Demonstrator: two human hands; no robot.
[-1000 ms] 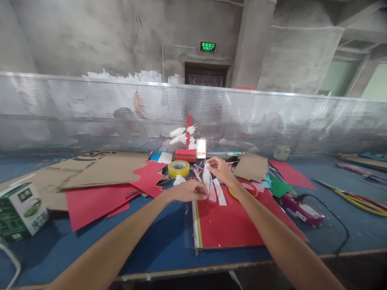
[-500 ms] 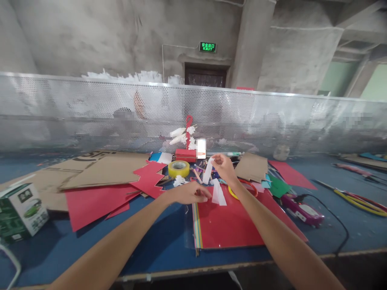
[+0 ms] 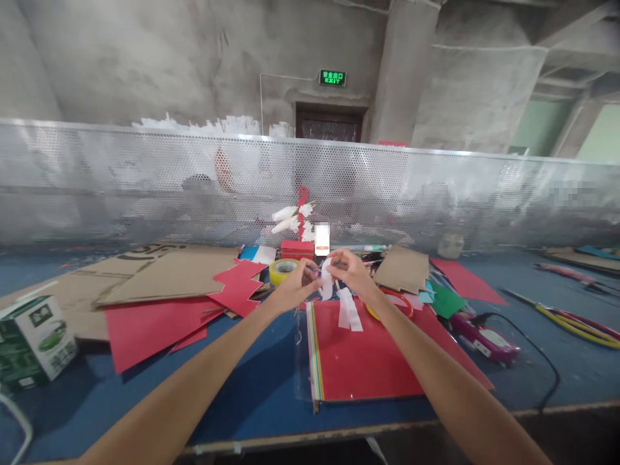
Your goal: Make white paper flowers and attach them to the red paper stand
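A narrow white paper strip (image 3: 327, 281), slightly curled, hangs upright above the far edge of the red sheets. My right hand (image 3: 351, 270) pinches its upper end between thumb and fingers. From the other side my left hand (image 3: 298, 283) has its fingers bent at the strip's left edge, thumb and fingertips close together on it; the exact contact is partly hidden. Just below both hands, more white paper strips (image 3: 347, 311) lie on a stack of red sheets (image 3: 371, 361). Yellow tape (image 3: 279, 270) sits behind my left hand, partly covered by it.
Cardboard (image 3: 167, 271) and jagged red paper (image 3: 239, 281) lie left, beside a green-white carton (image 3: 36, 339). A red stand with white flowers (image 3: 288, 219) is at the back. Right are a purple corded device (image 3: 487, 337) and yellow-handled scissors (image 3: 576, 323). A perforated metal screen (image 3: 145, 181) stands behind.
My left hand has risen from the red sheets up to the strip. My right hand has shifted slightly left with the strip, which is now more curled.
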